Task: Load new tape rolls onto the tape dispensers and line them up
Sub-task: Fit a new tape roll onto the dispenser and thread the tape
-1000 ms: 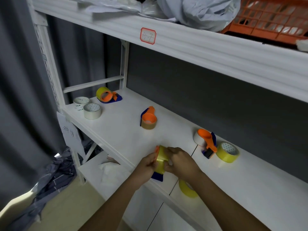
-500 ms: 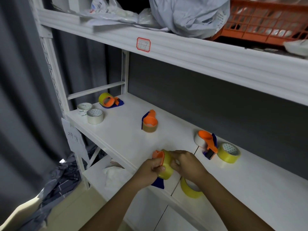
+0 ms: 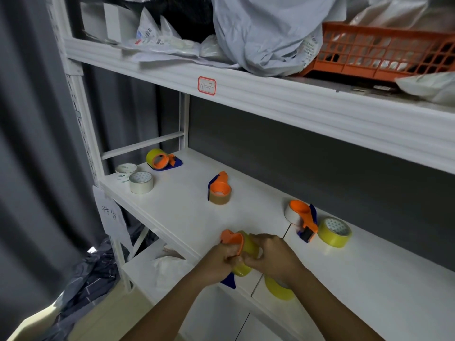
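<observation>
Over the shelf's front edge, my left hand [image 3: 219, 260] grips an orange and blue tape dispenser [image 3: 232, 239] carrying a yellow tape roll [image 3: 250, 247]. My right hand [image 3: 273, 257] holds that roll from the right, fingers curled round it. Another yellow roll [image 3: 279, 290] lies on the shelf under my right wrist, partly hidden. Three loaded dispensers rest on the white shelf [image 3: 187, 212]: one with yellow tape [image 3: 160, 159] at the back left, one with brown tape [image 3: 219, 190] in the middle, one with white tape [image 3: 301, 216] to the right.
A loose yellow roll [image 3: 334, 232] lies beside the right dispenser. Two white rolls [image 3: 140, 182] [image 3: 126, 169] sit at the shelf's left end. The upper shelf holds plastic bags [image 3: 258, 33] and an orange basket [image 3: 384, 52]. A lower shelf [image 3: 142, 267] sits below.
The camera has tilted up, showing more of the upper shelf. Both hands have turned the dispenser and its yellow roll slightly while keeping hold of them.
</observation>
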`<state>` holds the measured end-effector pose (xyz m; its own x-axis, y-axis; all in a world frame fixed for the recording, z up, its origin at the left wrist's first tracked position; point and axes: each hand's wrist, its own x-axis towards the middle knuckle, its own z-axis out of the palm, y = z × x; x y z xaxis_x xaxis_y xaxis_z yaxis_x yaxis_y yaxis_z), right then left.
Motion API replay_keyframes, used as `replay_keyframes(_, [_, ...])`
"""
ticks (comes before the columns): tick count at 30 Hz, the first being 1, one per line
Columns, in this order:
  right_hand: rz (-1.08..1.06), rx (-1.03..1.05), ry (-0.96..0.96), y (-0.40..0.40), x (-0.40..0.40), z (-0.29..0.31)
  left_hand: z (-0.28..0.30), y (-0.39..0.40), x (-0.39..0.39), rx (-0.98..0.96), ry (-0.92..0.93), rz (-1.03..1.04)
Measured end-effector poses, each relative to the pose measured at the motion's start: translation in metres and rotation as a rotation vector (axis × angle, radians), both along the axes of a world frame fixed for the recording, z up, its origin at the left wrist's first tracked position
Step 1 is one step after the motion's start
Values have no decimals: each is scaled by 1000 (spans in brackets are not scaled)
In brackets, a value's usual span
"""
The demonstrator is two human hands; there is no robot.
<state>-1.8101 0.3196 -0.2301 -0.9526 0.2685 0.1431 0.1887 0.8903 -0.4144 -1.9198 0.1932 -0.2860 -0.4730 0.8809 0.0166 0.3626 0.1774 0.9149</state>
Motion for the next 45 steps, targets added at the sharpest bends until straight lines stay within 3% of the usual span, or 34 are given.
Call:
replay_keyframes(4, [-74,-21,15,-3,-2,-1,4,1,-2,-22,50,0])
replay_keyframes(9, [-107,-221,73,0,2,-4,5,-2,-5,-25,45,-44])
replay_keyframes(18, [-97,-115,53,-1,-8,-6,6,0,-9,-8,57,-14])
replay_keyframes(22, [-125,-302,109,-1,-7,-6,4,-1,-12,6,-19,-19])
replay_keyframes(28, [-100,-165,26,-3,-12,-5,4,0,-16,6,-10,-37])
replay_keyframes(30, [-129,-228,45,0,-14,-6,5,0,-18,-6,-8,-36])
replay_keyframes(35, [-210,-646,146,4,-9,-15,3,-2,-20,13,-70,-34])
replay_keyframes(41, [-31,-84,415,-12,-4,-34,5,-4,-21,53,-85,-19])
replay_keyframes(45, [-90,79,485,-21,-7,-38,3,-4,-19,63,-136,3])
